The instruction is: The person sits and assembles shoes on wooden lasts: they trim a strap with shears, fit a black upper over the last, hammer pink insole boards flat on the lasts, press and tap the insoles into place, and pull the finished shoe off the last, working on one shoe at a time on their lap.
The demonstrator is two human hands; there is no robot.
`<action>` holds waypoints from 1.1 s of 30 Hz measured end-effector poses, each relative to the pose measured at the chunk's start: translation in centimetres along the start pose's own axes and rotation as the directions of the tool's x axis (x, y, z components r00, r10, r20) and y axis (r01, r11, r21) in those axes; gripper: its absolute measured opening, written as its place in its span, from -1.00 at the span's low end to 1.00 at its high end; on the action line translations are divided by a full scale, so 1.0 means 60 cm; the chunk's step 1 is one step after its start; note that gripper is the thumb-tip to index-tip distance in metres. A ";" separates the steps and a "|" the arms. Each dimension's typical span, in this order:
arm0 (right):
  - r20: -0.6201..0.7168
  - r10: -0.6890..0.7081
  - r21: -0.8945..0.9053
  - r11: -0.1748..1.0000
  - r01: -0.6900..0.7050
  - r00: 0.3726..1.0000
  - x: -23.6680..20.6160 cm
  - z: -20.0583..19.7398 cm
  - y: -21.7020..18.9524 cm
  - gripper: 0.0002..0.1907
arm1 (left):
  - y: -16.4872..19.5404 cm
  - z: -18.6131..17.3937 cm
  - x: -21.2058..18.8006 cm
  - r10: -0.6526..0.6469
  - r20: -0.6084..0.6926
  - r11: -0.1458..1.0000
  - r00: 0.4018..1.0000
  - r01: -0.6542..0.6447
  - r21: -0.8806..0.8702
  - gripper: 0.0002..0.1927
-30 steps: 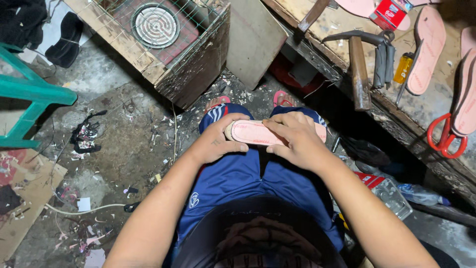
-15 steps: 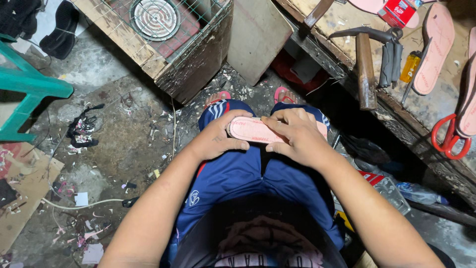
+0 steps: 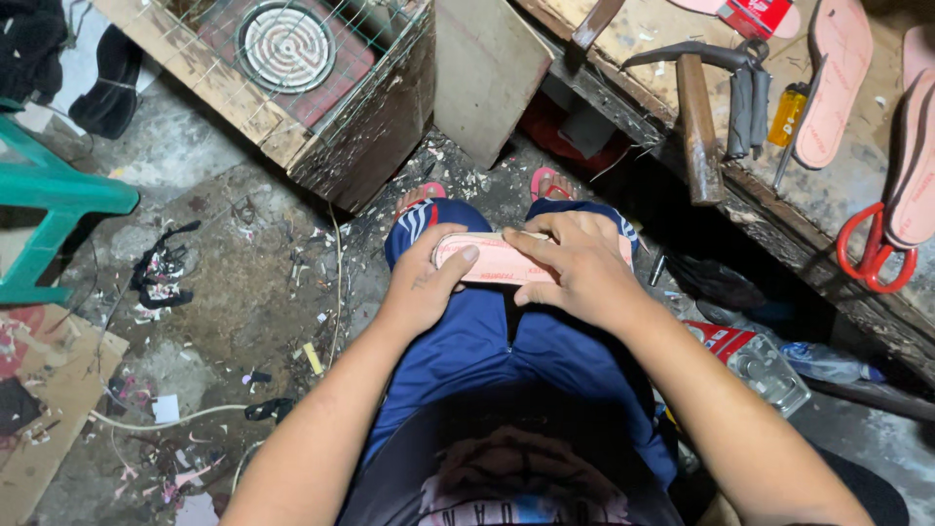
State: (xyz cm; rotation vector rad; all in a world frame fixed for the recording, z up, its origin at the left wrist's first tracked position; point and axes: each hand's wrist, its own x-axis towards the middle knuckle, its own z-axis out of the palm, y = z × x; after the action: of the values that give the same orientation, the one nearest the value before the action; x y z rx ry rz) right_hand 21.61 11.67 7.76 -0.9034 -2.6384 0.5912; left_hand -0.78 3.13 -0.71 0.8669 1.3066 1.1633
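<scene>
I sit with blue shorts on, and a pink shoe insole (image 3: pixel 492 261) lies across my knees. My left hand (image 3: pixel 424 284) grips its left end, thumb on top. My right hand (image 3: pixel 577 268) covers its right half, fingers pressed down over the upper edge. Both hands hold the same insole. My feet in red sandals (image 3: pixel 545 182) show just beyond my knees on the littered concrete floor.
A workbench at right carries a hammer (image 3: pixel 697 119), pliers (image 3: pixel 748 95), a yellow-handled screwdriver (image 3: pixel 785 119), more pink insoles (image 3: pixel 836 78) and red-handled scissors (image 3: pixel 872 251). A wooden crate with a round coil burner (image 3: pixel 286 47) stands ahead. A green stool (image 3: pixel 58 200) is at left. Plastic bottles (image 3: pixel 774 365) lie by my right leg.
The hands stay on the insole; the right hand's fingers have shifted slightly over it. The view has drifted a little.
</scene>
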 end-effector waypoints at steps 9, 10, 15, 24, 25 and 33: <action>-0.107 0.685 0.867 0.419 -0.269 0.720 -0.108 0.003 0.039 -0.64 | -0.014 -0.062 -0.021 -0.100 0.132 0.912 0.986 0.144 -0.384 -0.52; -0.130 0.686 0.903 0.380 -0.199 0.716 -0.114 0.013 0.034 -0.66 | -0.015 -0.060 -0.023 -0.109 0.136 0.902 0.985 0.155 -0.404 -0.51; -0.306 0.613 0.857 0.511 -0.070 0.728 -0.119 0.031 -0.006 -0.68 | -0.016 -0.051 -0.036 -0.142 0.140 0.849 0.980 0.194 -0.492 -0.44; -0.508 0.389 0.419 0.891 -0.174 0.769 -0.101 -0.015 -0.032 -0.71 | -0.025 -0.054 -0.033 -0.172 0.145 0.826 0.974 0.223 -0.518 -0.42; -0.512 0.393 0.424 0.889 -0.173 0.764 -0.100 -0.015 -0.032 -0.71 | -0.025 -0.054 -0.033 -0.173 0.150 0.823 0.974 0.226 -0.521 -0.42; -0.420 0.543 0.686 0.714 -0.137 0.727 -0.126 0.026 0.007 -0.78 | -0.008 -0.046 -0.028 -0.172 0.166 0.840 0.971 0.232 -0.490 -0.47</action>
State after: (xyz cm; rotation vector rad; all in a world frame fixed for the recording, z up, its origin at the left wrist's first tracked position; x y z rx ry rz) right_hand 26.95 6.74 5.18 -1.1476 -1.5275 0.9904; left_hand -3.26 1.02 -1.05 0.3876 0.9022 1.1901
